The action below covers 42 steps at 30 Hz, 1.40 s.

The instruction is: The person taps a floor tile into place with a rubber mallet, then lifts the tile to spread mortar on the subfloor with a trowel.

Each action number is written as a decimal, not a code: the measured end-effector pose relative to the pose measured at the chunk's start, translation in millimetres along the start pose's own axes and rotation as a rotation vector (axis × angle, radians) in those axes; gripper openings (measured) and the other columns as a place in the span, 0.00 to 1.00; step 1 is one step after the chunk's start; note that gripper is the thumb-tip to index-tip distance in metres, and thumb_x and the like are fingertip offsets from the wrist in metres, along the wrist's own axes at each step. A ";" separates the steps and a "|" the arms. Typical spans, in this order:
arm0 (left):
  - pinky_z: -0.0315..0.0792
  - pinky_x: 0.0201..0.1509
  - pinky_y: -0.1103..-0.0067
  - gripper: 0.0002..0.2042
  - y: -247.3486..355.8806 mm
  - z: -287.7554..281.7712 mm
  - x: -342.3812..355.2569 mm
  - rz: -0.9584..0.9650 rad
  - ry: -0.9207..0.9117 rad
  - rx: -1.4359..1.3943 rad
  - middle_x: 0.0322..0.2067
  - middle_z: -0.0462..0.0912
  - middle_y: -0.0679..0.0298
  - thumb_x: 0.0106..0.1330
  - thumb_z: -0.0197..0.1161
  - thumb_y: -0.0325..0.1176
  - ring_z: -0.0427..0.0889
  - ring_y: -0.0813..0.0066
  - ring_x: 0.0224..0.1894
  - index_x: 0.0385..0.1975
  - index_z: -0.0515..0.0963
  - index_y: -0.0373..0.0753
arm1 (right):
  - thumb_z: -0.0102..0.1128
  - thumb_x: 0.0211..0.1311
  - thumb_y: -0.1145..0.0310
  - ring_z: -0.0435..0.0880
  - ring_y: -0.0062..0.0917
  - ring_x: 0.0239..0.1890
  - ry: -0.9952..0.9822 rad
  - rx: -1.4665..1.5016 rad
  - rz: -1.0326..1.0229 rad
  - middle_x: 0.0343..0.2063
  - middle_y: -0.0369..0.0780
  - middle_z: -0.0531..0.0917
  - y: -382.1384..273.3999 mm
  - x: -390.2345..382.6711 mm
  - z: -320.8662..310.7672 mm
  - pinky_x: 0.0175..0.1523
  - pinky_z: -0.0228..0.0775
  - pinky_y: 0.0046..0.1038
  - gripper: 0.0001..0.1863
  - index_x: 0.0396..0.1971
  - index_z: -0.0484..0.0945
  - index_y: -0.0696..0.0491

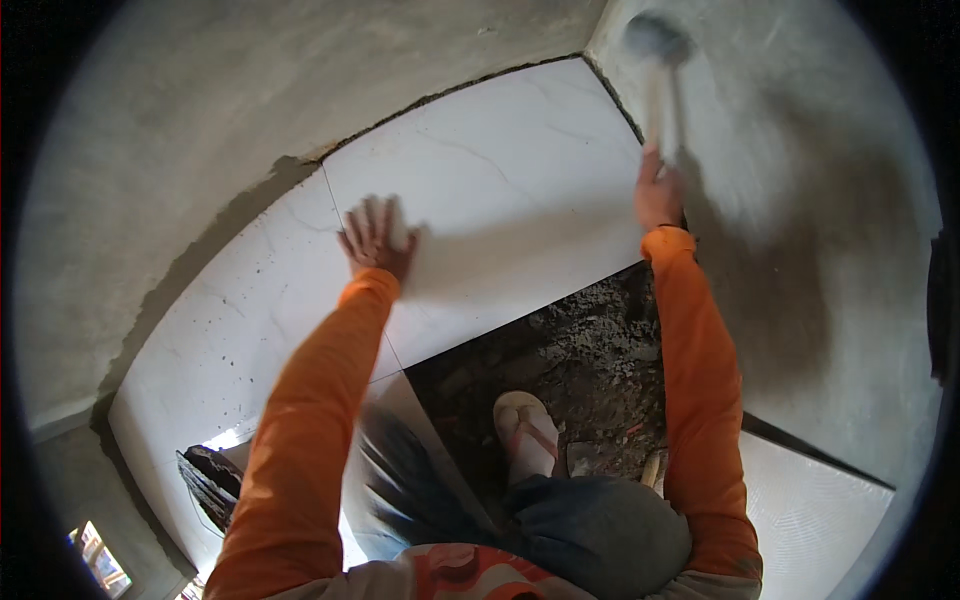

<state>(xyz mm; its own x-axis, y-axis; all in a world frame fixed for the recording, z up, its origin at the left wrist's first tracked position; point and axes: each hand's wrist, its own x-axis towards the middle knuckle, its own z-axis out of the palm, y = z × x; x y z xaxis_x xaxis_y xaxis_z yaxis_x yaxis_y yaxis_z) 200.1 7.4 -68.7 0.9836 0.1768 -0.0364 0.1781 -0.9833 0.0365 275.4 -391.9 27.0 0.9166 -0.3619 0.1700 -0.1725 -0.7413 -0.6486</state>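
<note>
On tiling (190, 370) by the left sleeve (308, 440) sits a bucket (207, 484), contents unclear.

Mallet (657, 46) in right fingers (650, 166)

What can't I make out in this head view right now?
All in the head view:
- Mallet: head blurred, apparently by motion.
- Right hand: blurred; exact finger placement unclear.
- Dark, bucket-like thing: partly hidden by the left sleeve.
- Tan stick: lower end hidden by the knee.
- Dark object: cut off by the right fisheye rim.
</note>
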 end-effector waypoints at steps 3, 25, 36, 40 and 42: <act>0.34 0.74 0.56 0.35 -17.0 -0.5 20.2 -0.090 0.033 -0.001 0.73 0.43 0.58 0.67 0.45 0.59 0.39 0.53 0.74 0.72 0.48 0.54 | 0.35 0.71 0.45 0.80 0.52 0.45 0.233 0.332 -0.105 0.38 0.59 0.81 3.3 15.3 13.4 0.49 0.70 0.43 0.33 0.42 0.76 0.64; 0.30 0.73 0.52 0.39 -32.6 -4.7 -25.9 -0.069 0.015 -0.149 0.72 0.42 0.51 0.66 0.43 0.56 0.35 0.54 0.75 0.71 0.45 0.38 | 0.33 0.69 0.37 0.74 0.26 0.16 -0.440 0.125 0.493 0.20 0.38 0.76 43.7 15.8 54.6 0.20 0.62 0.30 0.33 0.26 0.75 0.52; 0.30 0.74 0.54 0.39 -30.2 -8.0 -23.5 -0.110 -0.065 -0.077 0.73 0.41 0.53 0.67 0.42 0.57 0.36 0.55 0.75 0.72 0.45 0.39 | 0.43 0.67 0.40 0.67 0.21 0.12 -0.116 0.829 0.253 0.14 0.33 0.70 39.8 -4.5 67.0 0.16 0.58 0.27 0.29 0.25 0.74 0.52; 0.31 0.74 0.54 0.38 -31.2 -9.0 -26.5 -0.094 -0.046 -0.112 0.72 0.42 0.53 0.67 0.41 0.57 0.36 0.55 0.75 0.71 0.45 0.39 | 0.42 0.67 0.39 0.66 0.19 0.14 -0.338 0.536 0.334 0.15 0.31 0.68 34.0 -4.9 67.9 0.18 0.58 0.25 0.27 0.26 0.72 0.49; 0.31 0.74 0.54 0.38 -31.3 -9.6 -27.4 -0.082 -0.007 -0.108 0.72 0.41 0.53 0.67 0.41 0.57 0.36 0.56 0.75 0.71 0.45 0.39 | 0.41 0.67 0.38 0.69 0.18 0.17 -0.549 0.854 0.525 0.16 0.31 0.69 23.8 -13.9 72.4 0.20 0.60 0.25 0.27 0.27 0.73 0.49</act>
<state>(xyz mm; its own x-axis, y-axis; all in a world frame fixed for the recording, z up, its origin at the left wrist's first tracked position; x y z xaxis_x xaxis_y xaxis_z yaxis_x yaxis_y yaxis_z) 167.9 33.8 -59.3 0.9655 0.2554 -0.0508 0.2601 -0.9553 0.1405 284.6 -363.6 -44.6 0.8738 -0.0616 -0.4824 -0.4720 0.1311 -0.8718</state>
